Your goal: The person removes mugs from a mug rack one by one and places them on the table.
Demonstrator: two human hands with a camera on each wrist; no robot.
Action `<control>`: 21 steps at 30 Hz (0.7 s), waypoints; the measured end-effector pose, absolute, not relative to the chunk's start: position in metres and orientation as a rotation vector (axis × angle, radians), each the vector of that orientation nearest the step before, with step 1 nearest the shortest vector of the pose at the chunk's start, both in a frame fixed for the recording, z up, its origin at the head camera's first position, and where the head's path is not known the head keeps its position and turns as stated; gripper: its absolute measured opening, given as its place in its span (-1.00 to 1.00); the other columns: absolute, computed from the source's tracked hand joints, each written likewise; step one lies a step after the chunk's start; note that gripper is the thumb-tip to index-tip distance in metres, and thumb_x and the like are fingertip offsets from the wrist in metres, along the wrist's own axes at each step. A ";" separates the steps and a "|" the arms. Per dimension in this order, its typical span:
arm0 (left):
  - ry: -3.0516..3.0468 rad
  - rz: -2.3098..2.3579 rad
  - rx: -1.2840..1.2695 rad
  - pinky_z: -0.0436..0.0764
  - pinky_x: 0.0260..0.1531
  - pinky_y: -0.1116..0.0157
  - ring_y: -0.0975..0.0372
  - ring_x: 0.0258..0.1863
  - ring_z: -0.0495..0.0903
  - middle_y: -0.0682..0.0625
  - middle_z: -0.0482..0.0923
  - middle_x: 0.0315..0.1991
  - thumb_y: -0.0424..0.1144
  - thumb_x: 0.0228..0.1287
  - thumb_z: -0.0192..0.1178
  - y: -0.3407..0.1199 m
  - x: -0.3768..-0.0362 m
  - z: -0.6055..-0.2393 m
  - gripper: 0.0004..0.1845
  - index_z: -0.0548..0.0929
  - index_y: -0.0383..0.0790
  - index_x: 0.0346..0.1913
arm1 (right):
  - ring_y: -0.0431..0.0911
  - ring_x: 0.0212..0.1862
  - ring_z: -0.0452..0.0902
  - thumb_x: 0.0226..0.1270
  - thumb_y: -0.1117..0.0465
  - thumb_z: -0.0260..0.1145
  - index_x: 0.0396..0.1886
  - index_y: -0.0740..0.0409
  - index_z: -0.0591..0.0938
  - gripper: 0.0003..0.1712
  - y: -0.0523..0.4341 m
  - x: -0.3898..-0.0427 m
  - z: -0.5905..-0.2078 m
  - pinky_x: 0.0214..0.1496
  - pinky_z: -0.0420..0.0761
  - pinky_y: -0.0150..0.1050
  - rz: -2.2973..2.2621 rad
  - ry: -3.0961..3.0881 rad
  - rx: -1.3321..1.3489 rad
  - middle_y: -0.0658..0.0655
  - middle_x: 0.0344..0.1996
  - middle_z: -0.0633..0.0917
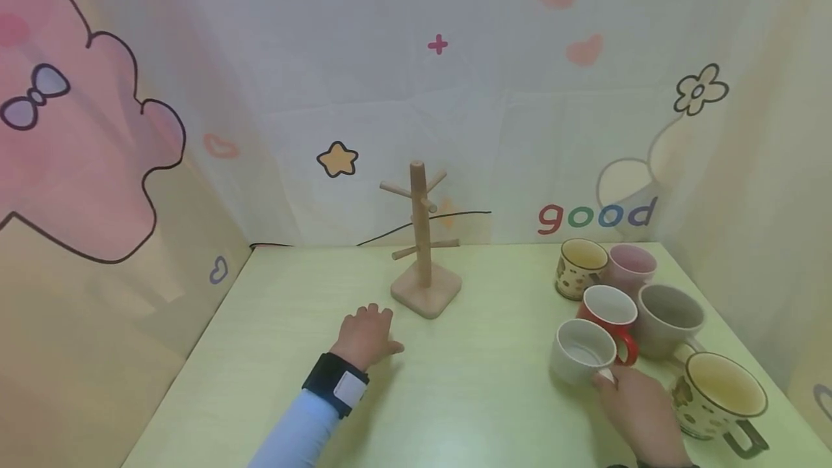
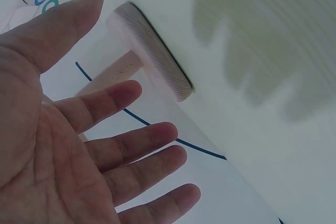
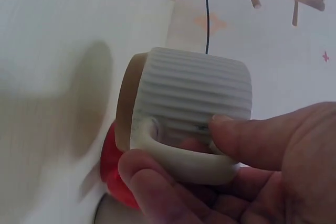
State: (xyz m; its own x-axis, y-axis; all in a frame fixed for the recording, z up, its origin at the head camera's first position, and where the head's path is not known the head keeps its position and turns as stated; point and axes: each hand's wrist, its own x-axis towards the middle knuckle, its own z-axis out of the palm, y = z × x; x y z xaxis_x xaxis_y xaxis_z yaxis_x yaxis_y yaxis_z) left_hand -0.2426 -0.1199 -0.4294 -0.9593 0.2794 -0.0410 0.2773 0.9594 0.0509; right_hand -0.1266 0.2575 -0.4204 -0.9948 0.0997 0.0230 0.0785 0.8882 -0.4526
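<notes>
My right hand [image 1: 640, 406] grips a white ribbed mug [image 3: 197, 90] by its handle [image 3: 184, 163], thumb on one side and fingers curled on the other. The mug's unglazed tan base [image 3: 129, 100] shows in the right wrist view, its shadow lying apart on the table. Just behind it stands a red mug [image 1: 601, 313] with a white inside. My left hand [image 1: 364, 338] hovers over the table with spread fingers, holding nothing. Nearest to it is a wooden mug tree [image 1: 421, 237], its pegs bare, on a square base [image 1: 409, 291].
Right of my right hand is a patterned cream mug [image 1: 724, 396] with a dark handle. Behind it stand a large grey mug [image 1: 669, 320], a pink mug [image 1: 632, 266] and a smaller patterned mug [image 1: 578, 273]. A printed cloth [image 1: 455, 121] hangs behind the pale table [image 1: 474, 403].
</notes>
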 end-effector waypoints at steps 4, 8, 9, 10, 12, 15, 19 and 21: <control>3.055 0.088 0.435 0.59 -0.15 -0.03 -0.04 -0.16 0.56 -0.20 0.54 -0.17 0.12 0.09 0.45 -0.121 -0.243 -0.431 -0.38 0.60 -0.29 0.03 | -0.02 -0.49 0.35 0.44 0.14 0.15 -0.58 0.11 0.48 -0.67 0.269 -0.118 -0.421 -0.32 0.39 -0.04 0.731 -3.049 -0.185 0.09 -0.59 0.50; 3.045 0.099 0.427 0.58 -0.14 -0.03 -0.04 -0.15 0.55 -0.19 0.53 -0.18 0.11 0.09 0.45 -0.123 -0.242 -0.429 -0.39 0.60 -0.30 0.03 | 0.00 -0.49 0.38 0.45 0.11 0.13 -0.61 0.12 0.45 -0.62 0.277 -0.110 -0.423 -0.31 0.41 0.01 0.699 -3.098 -0.214 0.12 -0.60 0.52; 3.043 0.100 0.425 0.58 -0.13 -0.03 -0.04 -0.15 0.55 -0.19 0.53 -0.17 0.11 0.09 0.45 -0.123 -0.242 -0.429 -0.39 0.60 -0.30 0.03 | 0.02 -0.48 0.43 0.45 0.10 0.14 -0.60 0.14 0.48 -0.62 0.279 -0.109 -0.424 -0.39 0.39 -0.02 0.687 -3.109 -0.226 0.14 -0.58 0.54; 3.040 0.100 0.423 0.58 -0.12 -0.03 -0.04 -0.15 0.55 -0.19 0.54 -0.17 0.11 0.09 0.45 -0.123 -0.242 -0.429 -0.38 0.60 -0.30 0.03 | 0.06 -0.46 0.47 0.44 0.11 0.14 -0.57 0.17 0.50 -0.63 0.281 -0.108 -0.424 -0.39 0.43 0.02 0.689 -3.118 -0.234 0.17 -0.55 0.56; 3.037 0.096 0.420 0.58 -0.12 -0.03 -0.04 -0.14 0.55 -0.20 0.54 -0.16 0.12 0.09 0.45 -0.124 -0.243 -0.430 -0.38 0.60 -0.29 0.05 | 0.12 -0.42 0.52 0.44 0.11 0.14 -0.51 0.23 0.55 -0.65 0.284 -0.106 -0.426 -0.35 0.47 0.10 0.685 -3.142 -0.241 0.23 -0.51 0.59; 3.039 0.084 0.431 0.59 -0.12 -0.03 -0.04 -0.14 0.55 -0.20 0.54 -0.16 0.13 0.09 0.44 -0.124 -0.245 -0.433 -0.37 0.60 -0.29 0.06 | 0.15 -0.38 0.54 0.45 0.12 0.12 -0.44 0.30 0.58 -0.65 0.289 -0.105 -0.430 -0.26 0.49 0.21 0.671 -3.170 -0.258 0.27 -0.48 0.60; 3.040 0.077 0.447 0.59 -0.14 -0.02 -0.04 -0.15 0.56 -0.19 0.54 -0.17 0.14 0.09 0.44 -0.125 -0.246 -0.435 -0.37 0.60 -0.28 0.05 | 0.19 -0.36 0.56 0.44 0.13 0.11 -0.37 0.42 0.61 -0.60 0.297 -0.102 -0.435 -0.24 0.50 0.23 0.649 -3.208 -0.297 0.33 -0.45 0.62; 3.042 0.080 0.449 0.59 -0.14 -0.02 -0.04 -0.15 0.56 -0.19 0.54 -0.18 0.14 0.09 0.44 -0.125 -0.245 -0.434 -0.37 0.60 -0.28 0.04 | 0.22 -0.35 0.57 0.43 0.13 0.12 -0.36 0.46 0.62 -0.58 0.299 -0.101 -0.437 -0.27 0.52 0.21 0.640 -3.218 -0.314 0.37 -0.44 0.63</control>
